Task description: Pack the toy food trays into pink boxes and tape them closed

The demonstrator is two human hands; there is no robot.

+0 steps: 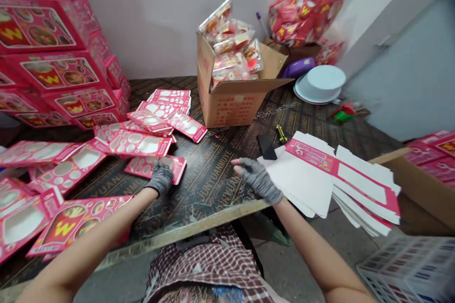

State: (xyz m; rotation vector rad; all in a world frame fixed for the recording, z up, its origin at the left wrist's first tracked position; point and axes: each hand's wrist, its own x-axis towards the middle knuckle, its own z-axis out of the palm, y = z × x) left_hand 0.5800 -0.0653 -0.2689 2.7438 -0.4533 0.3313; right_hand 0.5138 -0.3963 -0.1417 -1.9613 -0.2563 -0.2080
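My left hand [161, 179], in a grey knit glove with bare fingertips, holds the near edge of a pink cardboard insert [137, 166] with cut-out holes, low over the dark table. Its fingers are curled over the insert; the thumb is hidden. My right hand [259, 179], gloved the same way, is over the table near its front edge. Its fingers are stretched out and nothing is in them. Beside it lies a fanned stack of flat white and pink box blanks [302, 184]. More folded pink inserts [142, 143] are heaped beyond my left hand.
Pink printed boxes [60, 71] are stacked at the back left. An open carton [231, 104] of bagged toy pieces stands at the back middle. A black flat piece [266, 147], a yellow cutter [281, 134] and a pale blue basin [325, 81] are to the right.
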